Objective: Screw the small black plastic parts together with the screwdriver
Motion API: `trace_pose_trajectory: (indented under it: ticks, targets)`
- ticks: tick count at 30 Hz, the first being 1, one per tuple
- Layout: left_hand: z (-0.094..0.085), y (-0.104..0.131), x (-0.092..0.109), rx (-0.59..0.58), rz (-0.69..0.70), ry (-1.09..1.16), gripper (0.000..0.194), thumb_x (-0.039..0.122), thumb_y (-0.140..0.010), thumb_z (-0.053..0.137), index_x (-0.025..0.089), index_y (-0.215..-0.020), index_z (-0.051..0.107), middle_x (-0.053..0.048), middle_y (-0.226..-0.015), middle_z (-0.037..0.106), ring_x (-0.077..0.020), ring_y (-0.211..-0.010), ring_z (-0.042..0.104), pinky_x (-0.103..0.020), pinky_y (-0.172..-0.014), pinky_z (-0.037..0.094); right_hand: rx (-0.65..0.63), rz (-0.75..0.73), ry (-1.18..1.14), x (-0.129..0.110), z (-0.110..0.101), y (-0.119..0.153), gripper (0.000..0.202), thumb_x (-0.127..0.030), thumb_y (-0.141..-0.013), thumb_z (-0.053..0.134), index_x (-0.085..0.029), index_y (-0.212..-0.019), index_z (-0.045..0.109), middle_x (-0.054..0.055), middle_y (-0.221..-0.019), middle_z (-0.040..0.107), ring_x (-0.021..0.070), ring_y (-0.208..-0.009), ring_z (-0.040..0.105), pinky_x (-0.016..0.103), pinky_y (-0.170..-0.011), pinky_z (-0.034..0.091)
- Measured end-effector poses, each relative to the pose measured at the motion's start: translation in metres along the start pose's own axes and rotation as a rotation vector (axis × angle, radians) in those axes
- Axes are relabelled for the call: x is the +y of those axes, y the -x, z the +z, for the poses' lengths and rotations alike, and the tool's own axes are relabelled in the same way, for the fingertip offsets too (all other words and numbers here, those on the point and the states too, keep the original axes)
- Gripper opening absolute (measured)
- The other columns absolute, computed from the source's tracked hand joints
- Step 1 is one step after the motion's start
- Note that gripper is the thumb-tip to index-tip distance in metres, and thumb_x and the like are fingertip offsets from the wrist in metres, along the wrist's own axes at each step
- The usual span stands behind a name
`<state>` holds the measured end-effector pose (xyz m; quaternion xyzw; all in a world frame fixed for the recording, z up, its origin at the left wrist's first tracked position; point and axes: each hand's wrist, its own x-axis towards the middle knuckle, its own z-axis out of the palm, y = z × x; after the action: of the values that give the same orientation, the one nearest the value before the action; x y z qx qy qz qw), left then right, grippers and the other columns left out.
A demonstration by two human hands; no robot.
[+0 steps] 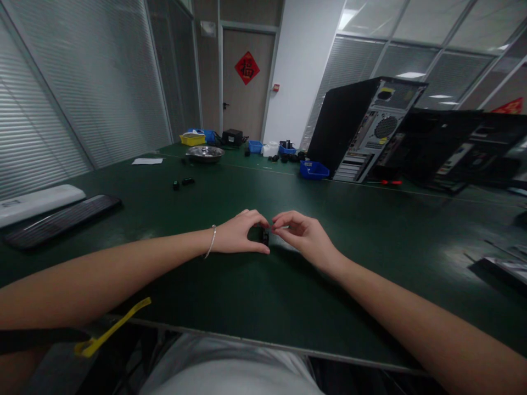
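A small black part (265, 237) stands on the green table in front of me. My left hand (241, 233), with a thin bracelet at the wrist, curves round it, the thumb at its near end and the fingers at its far end. Just to the right of the part, my right hand (302, 233) has its thumb and fingertips pinched together. Whatever lies in that pinch is too small to make out. The two hands' fingertips almost meet above the part.
Two small black pieces (181, 183) lie farther off. A metal bowl (206, 154), a yellow tray (192, 140) and a blue bin (314, 170) stand at the back. Computer towers (349, 123) rise at right. A keyboard (66, 219) is at left, a yellow strap (115, 329) by the front edge.
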<state>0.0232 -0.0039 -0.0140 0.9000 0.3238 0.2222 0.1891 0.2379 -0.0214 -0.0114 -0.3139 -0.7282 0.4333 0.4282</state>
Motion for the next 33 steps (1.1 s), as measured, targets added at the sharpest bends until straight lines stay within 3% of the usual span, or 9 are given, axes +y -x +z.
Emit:
trace_pose_trajectory:
  ticks: [6,11,33]
  targets:
    - [0.001,-0.002,0.001,0.002,-0.014,-0.037,0.044,0.050,-0.071,0.074,0.017,-0.098,0.061,-0.007,-0.100,0.057,-0.0240,-0.096,0.052,-0.034,-0.082,0.044,-0.031,0.020,0.192,0.001,0.009,0.001,0.020,-0.023,-0.079,0.068,-0.020,-0.098,0.063,0.003,-0.089,0.064,0.0164,-0.081,0.061,0.032,-0.074,0.050]
    - [0.003,-0.002,0.001,0.016,-0.035,-0.023,0.045,0.051,-0.069,0.075,0.017,-0.095,0.061,-0.006,-0.098,0.057,-0.0236,-0.095,0.052,-0.033,-0.079,0.044,-0.002,0.029,0.388,0.002,0.011,0.000,0.020,-0.024,-0.078,0.069,-0.020,-0.097,0.065,-0.001,-0.076,0.059,0.0139,-0.067,0.053,0.028,-0.061,0.043]
    - [0.003,-0.004,0.003,0.041,-0.060,-0.013,0.045,0.050,-0.065,0.078,0.016,-0.090,0.063,-0.006,-0.094,0.057,-0.0237,-0.090,0.052,-0.033,-0.077,0.044,-0.014,0.087,0.251,0.010,0.015,-0.002,0.022,-0.023,-0.075,0.069,-0.018,-0.096,0.062,0.001,-0.082,0.060,0.0141,-0.069,0.051,0.028,-0.061,0.042]
